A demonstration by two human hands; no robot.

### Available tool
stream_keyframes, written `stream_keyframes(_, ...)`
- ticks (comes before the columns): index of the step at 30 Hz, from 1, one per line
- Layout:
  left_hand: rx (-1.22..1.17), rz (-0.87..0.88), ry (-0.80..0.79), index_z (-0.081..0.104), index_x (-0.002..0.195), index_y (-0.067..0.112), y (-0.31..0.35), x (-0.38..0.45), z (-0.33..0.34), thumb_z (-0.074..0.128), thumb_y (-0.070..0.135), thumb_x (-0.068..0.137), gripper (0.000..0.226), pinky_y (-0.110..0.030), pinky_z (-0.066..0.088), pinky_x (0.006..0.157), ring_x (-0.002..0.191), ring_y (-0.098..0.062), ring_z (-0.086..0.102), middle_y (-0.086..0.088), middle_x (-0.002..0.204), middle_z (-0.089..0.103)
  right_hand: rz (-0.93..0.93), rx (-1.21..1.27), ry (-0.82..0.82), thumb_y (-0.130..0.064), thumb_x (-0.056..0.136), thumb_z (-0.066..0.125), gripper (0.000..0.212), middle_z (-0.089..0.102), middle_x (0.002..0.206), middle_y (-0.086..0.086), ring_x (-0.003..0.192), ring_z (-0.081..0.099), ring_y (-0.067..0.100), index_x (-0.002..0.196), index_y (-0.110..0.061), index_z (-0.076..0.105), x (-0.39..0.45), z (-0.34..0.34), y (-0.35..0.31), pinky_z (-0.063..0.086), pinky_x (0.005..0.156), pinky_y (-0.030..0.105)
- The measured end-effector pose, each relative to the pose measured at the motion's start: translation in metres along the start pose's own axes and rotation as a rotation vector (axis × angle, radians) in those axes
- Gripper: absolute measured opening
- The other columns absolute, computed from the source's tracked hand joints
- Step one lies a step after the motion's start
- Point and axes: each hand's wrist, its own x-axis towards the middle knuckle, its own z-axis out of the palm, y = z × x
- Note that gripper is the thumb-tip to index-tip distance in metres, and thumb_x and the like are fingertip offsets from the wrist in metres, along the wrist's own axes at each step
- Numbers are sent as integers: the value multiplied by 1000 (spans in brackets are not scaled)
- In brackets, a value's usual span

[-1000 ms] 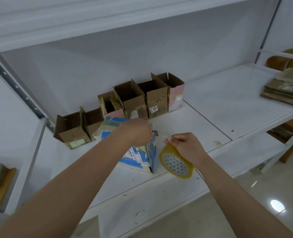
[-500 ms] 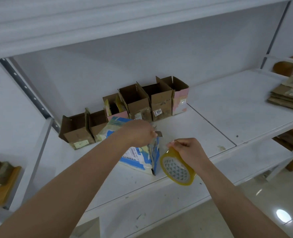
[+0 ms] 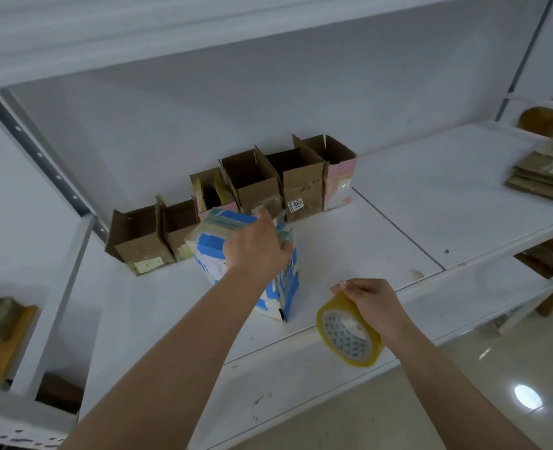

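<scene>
The right grip (image 3: 374,303) is closed on a yellow tape roll (image 3: 340,326), fingers curled over the top of its rim. The roll hangs on edge below them, over the front edge of the white shelf (image 3: 414,203). Its open face is turned toward the person and to the left. Just beside it, the left grip (image 3: 257,250) clasps the top of a blue and white box (image 3: 210,254), fingers over the far side and thumb at the right. The box stands near the front edge, long axis upright and leaning a little, one vertical corner pointing at the front edge. Behind it a row of open cardboard boxes (image 3: 302,186) lines the back edge. Well apart, a stack of flattened cardboard (image 3: 544,180) lies at the right end.
</scene>
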Motion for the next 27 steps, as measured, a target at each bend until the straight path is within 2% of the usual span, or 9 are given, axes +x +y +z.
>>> stream_keyframes(8, -21, 249, -59, 49, 91, 25, -34, -7, -22, 59, 54, 85, 31, -31, 44, 63, 81, -19, 56, 3, 86, 58, -182, 35, -38, -29, 96, 58, 27, 74, 78, -4, 78, 70, 20, 77, -32, 77, 1, -11, -38, 57, 73, 29)
stream_keyframes(11, -76, 473, -122, 62, 109, 28, -84, -17, -41, 64, 56, 82, 39, -29, 49, 69, 84, -12, 59, 8, 91, 65, -260, 2, -186, -29, 96, 59, 23, 75, 83, -6, 80, 71, 14, 82, -31, 77, -6, -5, -59, 57, 74, 26)
stream_keyframes(13, -67, 511, -180, 57, 129, 34, -114, -24, -49, 67, 54, 81, 53, -20, 42, 69, 85, -5, 54, 9, 101, 65, -327, -49, -284, -31, 96, 58, 21, 75, 84, -9, 79, 70, 8, 87, -33, 77, -13, 4, -73, 55, 72, 21)
stream_keyframes(16, -81, 457, -256, 43, 142, 38, -136, -33, -52, 72, 53, 79, 71, -16, 36, 66, 75, -3, 47, 5, 93, 62, -420, -124, -377, -35, 95, 57, 20, 74, 83, -15, 77, 69, 1, 91, -37, 76, -22, 19, -93, 51, 65, 9)
stream_keyframes(19, -451, 251, -219, 41, 143, 37, -135, -42, -59, 73, 58, 71, 81, -21, 46, 67, 71, -8, 54, 6, 81, 59, -453, -189, -407, -36, 95, 57, 19, 73, 84, -21, 79, 67, -4, 92, -39, 75, -27, 28, -105, 49, 64, 7)
stream_keyframes(21, -831, 35, -67, 62, 123, 31, -128, -51, -66, 64, 68, 64, 70, -28, 51, 67, 69, -11, 61, 2, 78, 66, -450, -213, -412, -37, 95, 57, 19, 74, 87, -19, 81, 67, -4, 91, -40, 76, -27, 31, -110, 49, 68, 11)
stream_keyframes(23, -1058, -105, -24, 73, 94, 25, -114, -57, -72, 56, 80, 57, 68, -24, 48, 58, 62, 1, 62, 15, 66, 67, -442, -220, -415, -39, 95, 57, 20, 74, 88, -16, 81, 68, -1, 87, -44, 75, -28, 34, -116, 51, 73, 17)
stream_keyframes(25, -1083, -116, -131, 73, 83, 26, -98, -61, -77, 51, 88, 50, 73, -15, 42, 55, 60, 11, 60, 24, 64, 65, -437, -226, -424, -39, 94, 58, 20, 75, 88, -14, 82, 70, 3, 86, -42, 76, -30, 39, -121, 55, 78, 24)
stream_keyframes(27, -1024, -102, -254, 73, 79, 27, -86, -62, -77, 55, 86, 53, 67, -16, 43, 61, 70, 5, 65, 15, 74, 72, -449, -234, -417, -37, 94, 59, 20, 75, 85, -7, 80, 71, 10, 86, -34, 78, -31, 44, -123, 57, 81, 32)
